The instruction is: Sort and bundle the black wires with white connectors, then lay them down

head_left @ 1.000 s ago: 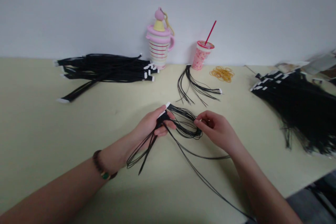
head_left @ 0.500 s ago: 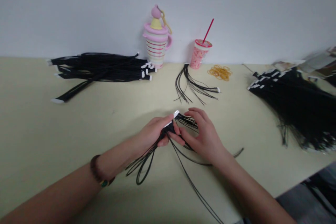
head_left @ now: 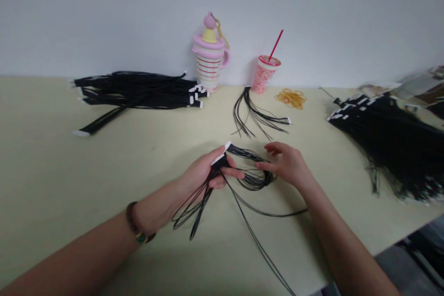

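Note:
My left hand is closed around a black wire harness close to its white connectors. Thin black wires loop out to the right of the connectors, and others hang in loops below the left hand. A few long wires trail toward the lower right of the table. My right hand is beside the right-hand loop with its fingers apart. Its fingertips are close to the wires; whether they touch them I cannot tell.
A pile of black harnesses lies at the back left, a larger one at the right. Between them stand a pink-lidded cup and a red-straw cup, near a short wire bundle and yellow rubber bands.
My right hand has moved right, away from the left hand, and its fingers have come off the wires by the connectors. The wire loop now shows between the hands.

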A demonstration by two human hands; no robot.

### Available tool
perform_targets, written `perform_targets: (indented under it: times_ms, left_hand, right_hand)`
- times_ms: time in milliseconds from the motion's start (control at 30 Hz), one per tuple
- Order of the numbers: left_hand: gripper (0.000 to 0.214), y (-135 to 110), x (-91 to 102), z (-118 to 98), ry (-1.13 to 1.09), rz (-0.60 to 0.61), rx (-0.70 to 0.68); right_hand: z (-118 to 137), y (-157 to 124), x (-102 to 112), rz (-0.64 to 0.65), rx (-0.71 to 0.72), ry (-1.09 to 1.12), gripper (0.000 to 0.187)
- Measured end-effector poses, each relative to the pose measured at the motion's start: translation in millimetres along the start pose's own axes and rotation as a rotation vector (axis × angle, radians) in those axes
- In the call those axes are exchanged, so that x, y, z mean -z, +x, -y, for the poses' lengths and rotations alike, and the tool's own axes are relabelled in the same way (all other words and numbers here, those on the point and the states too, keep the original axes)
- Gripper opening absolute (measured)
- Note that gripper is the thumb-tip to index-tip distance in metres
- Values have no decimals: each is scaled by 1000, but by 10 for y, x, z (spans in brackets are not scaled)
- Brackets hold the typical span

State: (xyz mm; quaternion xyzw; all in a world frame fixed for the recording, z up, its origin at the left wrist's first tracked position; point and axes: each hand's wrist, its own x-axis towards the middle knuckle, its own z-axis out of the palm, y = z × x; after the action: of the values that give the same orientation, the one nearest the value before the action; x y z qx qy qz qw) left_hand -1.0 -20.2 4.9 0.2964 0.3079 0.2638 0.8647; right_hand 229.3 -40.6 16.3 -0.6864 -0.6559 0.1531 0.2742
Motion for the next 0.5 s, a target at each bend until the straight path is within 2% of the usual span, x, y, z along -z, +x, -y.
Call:
perform_targets:
  times_ms: [100,167,233,333,400,500]
  left_hand:
    - [35,12,-27,-8,-10,-67,-43]
    - [34,16,-48,-11,-16,-92,-60]
    - [34,24,-56,-5,-35,-84,-74]
    - [36,47,-36,22,-39,-51,-93]
    - [38,62,-14,43,-28,-36,-90]
    - [40,73,5,63,-37,-23,-90]
  right_hand:
    - [205,-101,35,-250,169,102,46]
    - [384,-205,40,-318,306,144,31]
    - [532,-310,3,-192,402,211,15]
    - [628,-418,-125,57,494,204,15]
    - [619,-444,-217,122,503,190,15]
    - [570,-434,-298,133,432,213,10]
